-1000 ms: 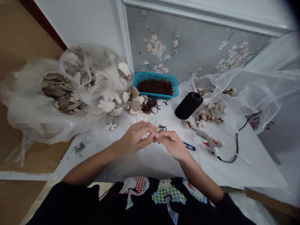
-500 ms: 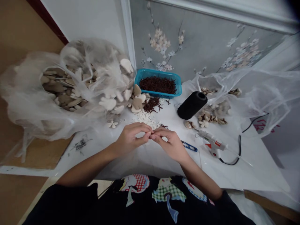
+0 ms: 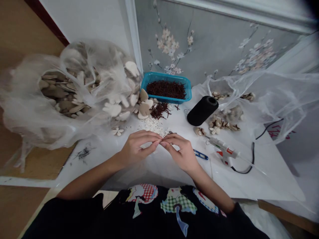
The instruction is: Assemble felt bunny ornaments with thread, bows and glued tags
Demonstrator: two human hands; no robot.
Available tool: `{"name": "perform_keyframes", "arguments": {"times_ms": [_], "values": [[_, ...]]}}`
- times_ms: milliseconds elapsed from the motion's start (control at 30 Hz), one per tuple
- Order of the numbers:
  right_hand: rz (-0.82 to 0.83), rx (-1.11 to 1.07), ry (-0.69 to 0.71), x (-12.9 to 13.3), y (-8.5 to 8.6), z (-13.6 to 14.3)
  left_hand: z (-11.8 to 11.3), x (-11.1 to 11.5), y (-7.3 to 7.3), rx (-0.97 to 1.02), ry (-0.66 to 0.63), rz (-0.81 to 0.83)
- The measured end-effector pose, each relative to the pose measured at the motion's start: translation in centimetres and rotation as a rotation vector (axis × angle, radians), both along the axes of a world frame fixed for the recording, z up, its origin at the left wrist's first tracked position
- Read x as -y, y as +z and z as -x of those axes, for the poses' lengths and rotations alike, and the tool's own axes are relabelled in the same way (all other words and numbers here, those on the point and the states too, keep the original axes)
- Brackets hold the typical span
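Observation:
My left hand [image 3: 138, 148] and my right hand [image 3: 181, 151] meet fingertip to fingertip above the white table [image 3: 152, 169]. Both are closed in a pinch, and whatever lies between the fingertips is too small to make out. Just beyond them is a scatter of small white pieces [image 3: 152, 124], with a pile of dark brown bows [image 3: 160, 110] behind. More brown bows fill a blue basket [image 3: 188, 87]. Blue snips [image 3: 200, 154] lie beside my right hand, partly covered by it.
Left, a mesh bag [image 3: 27, 99] holds beige felt shapes. Right are a black thread cone [image 3: 202, 111], a glue gun [image 3: 223, 148] with its cable, finished-looking bow pieces [image 3: 225, 124] and another mesh bag [image 3: 286, 96]. Black thread scraps [image 3: 84, 152] lie left.
The view has shifted slightly, so the table items appear a little further left. My hands keep nearly the same pinch, fingertips still together.

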State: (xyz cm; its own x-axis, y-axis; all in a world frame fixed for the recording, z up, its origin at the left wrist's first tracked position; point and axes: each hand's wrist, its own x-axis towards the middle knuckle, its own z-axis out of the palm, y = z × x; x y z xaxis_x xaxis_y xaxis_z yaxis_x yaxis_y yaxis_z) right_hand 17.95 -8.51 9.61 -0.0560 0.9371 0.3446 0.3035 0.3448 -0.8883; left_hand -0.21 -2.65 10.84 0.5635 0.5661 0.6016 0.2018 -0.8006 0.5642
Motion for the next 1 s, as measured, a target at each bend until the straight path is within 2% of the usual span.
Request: {"name": "perform_keyframes", "arguments": {"times_ms": [233, 400, 533, 667, 800, 900, 1000], "values": [[-0.023, 0.035, 0.008, 0.2, -0.2, -0.3, -0.1, -0.1, 0.1, -0.034, -0.096, -0.054], [-0.019, 0.063, 0.043, 0.3, -0.3, -0.5, -0.2, -0.1, 0.1, -0.185, -0.140, -0.048], [-0.002, 0.040, 0.068, 0.6, -0.1, -0.4, -0.5, 0.4, -0.1, -0.167, -0.149, 0.025], [0.006, -0.038, 0.060, 1.0, 0.3, -0.4, -0.5, 0.9, -0.2, -0.080, -0.175, 0.156], [0.012, -0.141, -0.035, 1.3, 0.9, -0.9, -0.1, 1.1, -0.2, 0.001, -0.165, 0.128], [0.068, -0.268, -0.027, 1.5, 1.3, -1.3, 0.0, 1.2, -0.2, 0.020, -0.170, 0.132], [0.170, -0.425, 0.067, 1.6, 1.5, -1.6, 0.4, 1.1, 0.0, -0.061, -0.037, 0.115]]}}
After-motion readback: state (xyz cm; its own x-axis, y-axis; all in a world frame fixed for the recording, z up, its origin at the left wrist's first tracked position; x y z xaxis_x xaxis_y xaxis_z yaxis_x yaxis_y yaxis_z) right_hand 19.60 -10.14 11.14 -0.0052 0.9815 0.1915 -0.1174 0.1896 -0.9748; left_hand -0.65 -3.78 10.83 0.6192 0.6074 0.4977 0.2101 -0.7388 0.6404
